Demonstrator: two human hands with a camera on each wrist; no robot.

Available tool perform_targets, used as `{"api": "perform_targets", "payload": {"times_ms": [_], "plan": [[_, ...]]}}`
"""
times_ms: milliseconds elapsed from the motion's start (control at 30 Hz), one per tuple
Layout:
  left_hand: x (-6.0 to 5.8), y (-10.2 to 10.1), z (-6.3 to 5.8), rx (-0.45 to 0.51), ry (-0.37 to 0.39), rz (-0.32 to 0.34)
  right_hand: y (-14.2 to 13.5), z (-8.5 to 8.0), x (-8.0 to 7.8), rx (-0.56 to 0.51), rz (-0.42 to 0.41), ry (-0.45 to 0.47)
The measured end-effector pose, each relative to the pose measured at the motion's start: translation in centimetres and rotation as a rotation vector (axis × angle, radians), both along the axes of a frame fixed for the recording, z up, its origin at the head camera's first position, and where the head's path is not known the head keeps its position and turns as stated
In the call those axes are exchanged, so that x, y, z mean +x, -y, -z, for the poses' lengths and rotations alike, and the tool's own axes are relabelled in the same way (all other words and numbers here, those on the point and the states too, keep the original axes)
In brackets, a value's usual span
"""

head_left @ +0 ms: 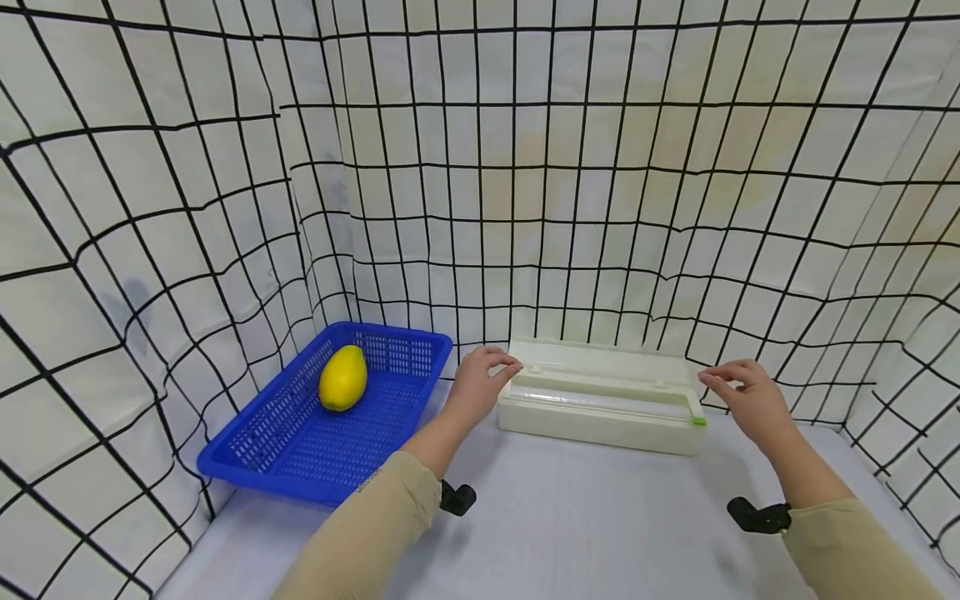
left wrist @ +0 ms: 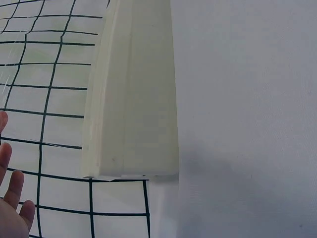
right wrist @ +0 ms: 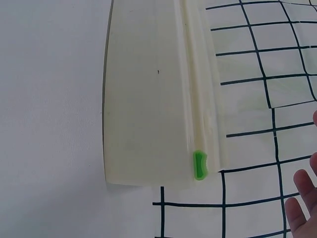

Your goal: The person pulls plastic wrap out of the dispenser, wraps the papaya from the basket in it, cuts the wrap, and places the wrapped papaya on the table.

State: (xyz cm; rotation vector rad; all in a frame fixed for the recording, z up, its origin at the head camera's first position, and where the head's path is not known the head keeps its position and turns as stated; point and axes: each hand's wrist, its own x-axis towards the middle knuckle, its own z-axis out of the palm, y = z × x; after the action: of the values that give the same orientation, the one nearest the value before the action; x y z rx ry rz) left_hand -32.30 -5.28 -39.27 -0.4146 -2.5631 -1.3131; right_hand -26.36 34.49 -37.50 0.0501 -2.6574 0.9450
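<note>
A white cling film dispenser box (head_left: pixel 596 429) rests on the table with its lid (head_left: pixel 607 358) tilted up at the back. Inside lies a roll of cling film (head_left: pixel 600 401), and a green slider (head_left: pixel 699 416) sits at the right end. My left hand (head_left: pixel 480 385) is beside the box's left end, thumb and forefinger pinched together. Mirroring it, my right hand (head_left: pixel 752 402) pinches just past the right end. Faint glints of clear film (left wrist: pixel 7 82) show near the left fingers; the stretch between the hands is nearly invisible.
A blue plastic basket (head_left: pixel 315 486) with a yellow lemon (head_left: pixel 343 378) in it stands to the left. Black wire mesh (head_left: pixel 513 217) over white sheeting rises behind the box and along both sides. White table surface (head_left: pixel 592 525) lies in front of the box.
</note>
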Motion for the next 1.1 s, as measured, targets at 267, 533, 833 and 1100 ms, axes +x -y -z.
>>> {"api": "perform_targets", "payload": {"times_ms": [267, 533, 833, 1100], "plan": [[0.2, 0.1, -1.1, 0.002, -0.021, 0.016, 0.0, -0.7, 0.3, 0.018, 0.002, -0.028], [0.3, 0.2, -1.7, 0.001, -0.048, 0.02, 0.0, -1.6, 0.6, 0.019, 0.008, -0.034], [0.4, 0.3, -3.2, 0.028, -0.056, 0.022, 0.1, -2.5, 0.5, -0.016, 0.017, -0.05], [0.5, 0.1, -4.3, 0.055, -0.075, 0.034, -0.1, -3.4, 0.7, -0.014, 0.049, -0.071]]}}
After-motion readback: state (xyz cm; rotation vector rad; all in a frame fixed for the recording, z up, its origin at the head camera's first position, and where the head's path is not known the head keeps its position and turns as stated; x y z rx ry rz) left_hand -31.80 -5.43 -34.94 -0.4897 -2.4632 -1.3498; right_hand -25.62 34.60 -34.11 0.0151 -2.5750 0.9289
